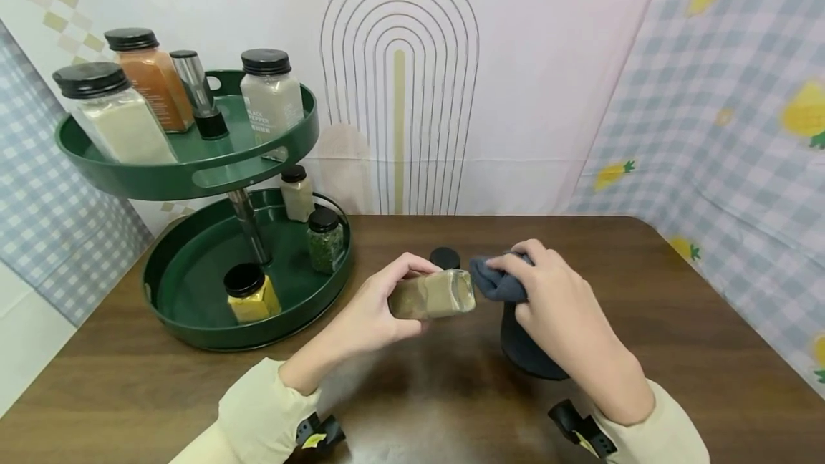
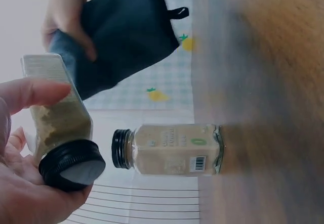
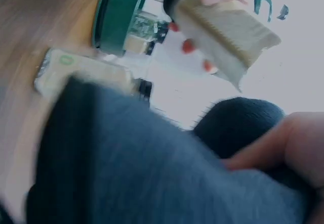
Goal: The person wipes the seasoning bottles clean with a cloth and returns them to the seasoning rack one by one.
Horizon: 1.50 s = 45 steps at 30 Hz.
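My left hand [image 1: 370,306] grips a square glass spice jar [image 1: 428,296] of tan powder, tipped on its side above the table. Its base points toward my right hand [image 1: 563,306], while its black lid [image 2: 72,165] shows in the left wrist view. A dark blue-grey cloth [image 1: 530,342] is pinched in my right hand, bunched at the top and hanging down below the fingers. The bunched part is close beside the jar's base; the head view does not show clearly whether they touch. Behind the held jar, a similar tan jar [image 2: 174,149] stands upright on the table, mostly hidden in the head view.
On the left stands a two-tier green rack [image 1: 251,339]. Several black-lidded jars and a silver grinder [image 1: 198,95] are on its upper tier; small jars, including a yellow one [image 1: 253,299], sit below. Patterned cloth hangs behind the wooden table [image 1: 683,349].
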Each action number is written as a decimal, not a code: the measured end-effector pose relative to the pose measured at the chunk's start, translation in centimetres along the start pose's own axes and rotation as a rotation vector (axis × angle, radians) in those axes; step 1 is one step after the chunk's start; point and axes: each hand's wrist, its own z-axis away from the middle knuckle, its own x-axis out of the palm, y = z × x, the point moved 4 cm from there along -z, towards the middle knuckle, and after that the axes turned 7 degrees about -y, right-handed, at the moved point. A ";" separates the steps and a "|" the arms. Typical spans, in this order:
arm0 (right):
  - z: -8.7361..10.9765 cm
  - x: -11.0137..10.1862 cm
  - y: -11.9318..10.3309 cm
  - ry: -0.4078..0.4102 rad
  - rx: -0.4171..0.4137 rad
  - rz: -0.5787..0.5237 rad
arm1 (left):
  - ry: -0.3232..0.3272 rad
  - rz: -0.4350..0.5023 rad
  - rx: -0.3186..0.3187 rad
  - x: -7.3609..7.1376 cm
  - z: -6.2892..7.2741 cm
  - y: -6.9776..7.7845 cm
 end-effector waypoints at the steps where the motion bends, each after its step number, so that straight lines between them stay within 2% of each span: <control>1: 0.1 -0.3 -0.1 0.045 -0.003 -0.022 | 0.000 -0.014 0.010 0.1 0.0 0.1; 3: 0.2 -1.0 -0.4 0.139 -0.063 -0.075 | 0.003 -0.043 0.017 0.2 -0.1 0.1; 5: 0.4 -1.3 -1.0 0.202 -0.171 -0.136 | 0.005 -0.071 0.011 0.2 -0.1 0.0; 8: 0.6 -1.1 -1.9 0.210 -0.305 -0.171 | 0.009 -0.109 -0.010 0.3 0.0 -0.2; 10: 0.6 -0.7 -2.2 0.193 -0.330 -0.170 | 0.002 -0.118 -0.028 0.3 0.0 -0.3; 14: 0.5 0.1 -2.2 0.170 -0.289 -0.135 | -0.005 -0.115 -0.039 0.5 0.1 -0.3; 19: 0.4 0.5 -1.8 0.159 -0.219 -0.126 | 0.017 -0.088 -0.013 0.5 0.1 -0.3; 26: 0.1 1.1 -1.4 0.061 -0.116 -0.070 | 0.018 -0.075 -0.012 0.5 0.2 -0.5; 32: -0.1 1.3 -0.9 -0.013 -0.083 -0.026 | 0.007 -0.084 -0.001 0.7 0.3 -0.2; 34: -0.1 1.4 -0.7 -0.061 -0.069 -0.007 | 0.006 -0.077 0.005 0.6 0.3 -0.2; 38: 0.0 1.9 -0.5 -0.244 -0.026 0.027 | 0.023 -0.015 -0.016 -0.2 0.2 -0.1; 40: 0.0 2.0 -0.3 -0.297 -0.005 0.029 | 0.038 0.008 -0.029 -0.6 0.2 0.0; 42: 0.0 1.6 -0.1 -0.272 0.024 0.009 | 0.048 0.015 -0.040 -0.9 0.2 0.0; 45: 0.1 0.6 0.0 -0.115 0.041 -0.048 | 0.037 0.000 -0.052 -0.8 0.2 -0.1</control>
